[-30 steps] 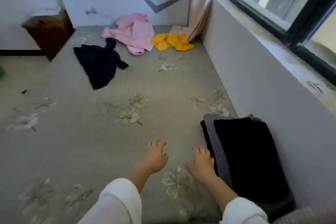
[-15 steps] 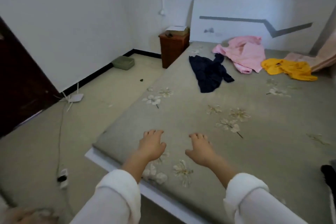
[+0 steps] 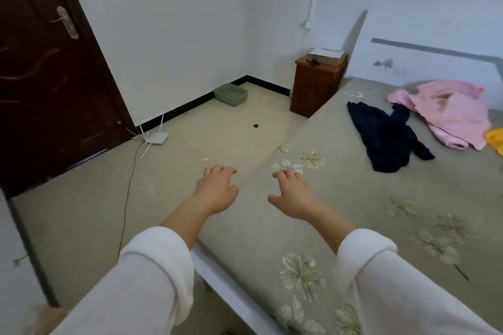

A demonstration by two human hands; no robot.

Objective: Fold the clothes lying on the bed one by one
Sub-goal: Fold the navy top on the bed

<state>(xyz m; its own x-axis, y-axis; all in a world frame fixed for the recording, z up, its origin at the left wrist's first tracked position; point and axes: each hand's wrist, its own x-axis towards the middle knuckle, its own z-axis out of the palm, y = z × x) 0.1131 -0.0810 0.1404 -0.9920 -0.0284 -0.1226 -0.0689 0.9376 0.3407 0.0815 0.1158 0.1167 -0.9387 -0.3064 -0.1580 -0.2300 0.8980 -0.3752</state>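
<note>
Hands empty, both. Left hand [image 3: 217, 192] hung over the floor just off the bed [image 3: 340, 220] edge, fingers loosely spread, holding nothing; right hand [image 3: 292, 196] hovered over the bedcover, fingers likewise spread and slightly curled. I could not tell whether either touched the cover.

Clothes lay well apart from the hands, toward 1 to 2 o'clock: dark navy garment [image 3: 386, 139] nearest, crumpled flat; pink garment [image 3: 449, 114] beyond it, bunched near the wall; a yellow garment [image 3: 496, 140] cut off at the frame edge.

My judgement: all three light, limp, thin cloth, no stiffness, likely to slide on the cover. I would take the navy piece first, pinching a hem or shoulder edge at two corners to shake it flat.
</note>
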